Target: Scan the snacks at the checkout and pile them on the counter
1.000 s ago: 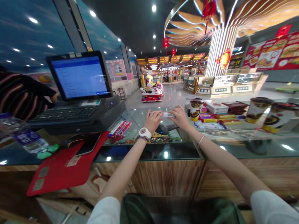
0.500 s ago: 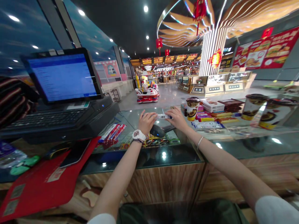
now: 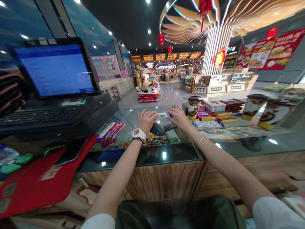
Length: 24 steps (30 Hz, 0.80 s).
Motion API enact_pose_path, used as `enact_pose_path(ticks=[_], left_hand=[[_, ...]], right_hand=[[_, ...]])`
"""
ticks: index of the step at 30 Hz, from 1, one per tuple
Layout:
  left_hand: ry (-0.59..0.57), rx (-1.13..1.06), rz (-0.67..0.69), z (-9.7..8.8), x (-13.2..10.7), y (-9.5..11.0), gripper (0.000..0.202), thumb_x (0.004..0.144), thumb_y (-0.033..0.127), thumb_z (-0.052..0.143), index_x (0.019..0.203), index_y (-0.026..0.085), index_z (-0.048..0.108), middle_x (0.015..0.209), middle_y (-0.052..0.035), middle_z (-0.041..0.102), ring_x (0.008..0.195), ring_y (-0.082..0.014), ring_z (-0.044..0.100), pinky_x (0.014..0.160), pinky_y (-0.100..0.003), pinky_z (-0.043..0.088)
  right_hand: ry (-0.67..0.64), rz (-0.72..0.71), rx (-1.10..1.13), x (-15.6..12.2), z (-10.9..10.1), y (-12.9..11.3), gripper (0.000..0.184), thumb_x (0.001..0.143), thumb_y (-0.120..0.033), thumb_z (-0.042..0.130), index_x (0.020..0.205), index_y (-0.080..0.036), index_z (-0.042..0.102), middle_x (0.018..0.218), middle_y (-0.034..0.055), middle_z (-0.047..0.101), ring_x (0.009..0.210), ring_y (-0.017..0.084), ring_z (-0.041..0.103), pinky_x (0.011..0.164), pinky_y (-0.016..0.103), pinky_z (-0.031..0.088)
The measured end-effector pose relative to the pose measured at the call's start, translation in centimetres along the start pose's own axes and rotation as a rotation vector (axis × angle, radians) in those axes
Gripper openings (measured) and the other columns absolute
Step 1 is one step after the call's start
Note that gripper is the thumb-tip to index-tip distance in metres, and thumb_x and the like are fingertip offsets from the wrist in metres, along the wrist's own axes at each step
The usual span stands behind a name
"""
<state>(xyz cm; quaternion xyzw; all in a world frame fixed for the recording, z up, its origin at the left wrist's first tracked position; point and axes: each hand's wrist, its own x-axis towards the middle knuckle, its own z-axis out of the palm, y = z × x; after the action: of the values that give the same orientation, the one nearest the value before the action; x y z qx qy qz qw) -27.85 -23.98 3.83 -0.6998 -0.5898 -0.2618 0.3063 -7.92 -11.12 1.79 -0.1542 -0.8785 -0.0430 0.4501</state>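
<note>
Both my arms reach forward over a glass counter (image 3: pixel 186 149). My left hand (image 3: pixel 145 120), with a white watch on its wrist, and my right hand (image 3: pixel 177 116), with a thin bracelet, pinch the two ends of a small white packet (image 3: pixel 163 114) between them. Just below the packet a black handheld scanner (image 3: pixel 159 129) lies on the glass. Red snack bars (image 3: pixel 111 131) lie left of my left wrist.
A point-of-sale terminal with a blue screen (image 3: pixel 56 70) and a keyboard (image 3: pixel 40 115) stands at the left. A phone (image 3: pixel 70 153) rests on a red mat (image 3: pixel 40 178). Cups (image 3: pixel 193 107) and boxed goods (image 3: pixel 215 104) fill the right counter. A person's striped sleeve (image 3: pixel 10 92) shows far left.
The view has shifted slightly, so the terminal sits larger and further left. My hands stay together on the white packet above the scanner. The striped sleeve has drawn back from the keyboard.
</note>
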Motion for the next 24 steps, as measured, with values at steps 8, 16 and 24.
enact_pose_path(ticks=[8, 16, 24], left_hand=[[-0.006, -0.018, 0.004, 0.3, -0.1, -0.6, 0.025, 0.094, 0.022, 0.058, 0.114, 0.030, 0.071, 0.121, -0.0018, 0.073, 0.111, -0.0203, 0.066, 0.121, -0.051, 0.033], [0.054, -0.012, -0.127, 0.6, -0.6, -2.3, 0.020, 0.094, 0.024, 0.056, 0.106, 0.028, 0.072, 0.119, -0.0026, 0.074, 0.110, -0.0220, 0.066, 0.120, -0.054, 0.031], [0.047, -0.004, -0.163, 0.7, -0.8, -2.7, 0.019, 0.093, 0.023, 0.055, 0.103, 0.027, 0.070, 0.117, -0.0023, 0.075, 0.109, -0.0218, 0.067, 0.119, -0.052, 0.032]], right_hand=[[0.012, 0.024, 0.056, 0.0, -0.4, 0.2, 0.030, 0.090, -0.029, 0.063, 0.120, -0.024, 0.066, 0.119, 0.0086, 0.068, 0.117, 0.026, 0.059, 0.115, 0.054, 0.034], [-0.244, 0.045, 0.345, -0.7, 0.1, 0.3, 0.042, 0.080, -0.018, 0.062, 0.122, -0.019, 0.064, 0.119, 0.0091, 0.071, 0.112, 0.024, 0.065, 0.100, 0.042, 0.051], [-0.558, -0.069, 0.364, -1.6, 2.2, -1.1, 0.061, 0.068, -0.005, 0.063, 0.128, -0.014, 0.061, 0.122, 0.0129, 0.070, 0.111, 0.026, 0.067, 0.098, 0.041, 0.051]])
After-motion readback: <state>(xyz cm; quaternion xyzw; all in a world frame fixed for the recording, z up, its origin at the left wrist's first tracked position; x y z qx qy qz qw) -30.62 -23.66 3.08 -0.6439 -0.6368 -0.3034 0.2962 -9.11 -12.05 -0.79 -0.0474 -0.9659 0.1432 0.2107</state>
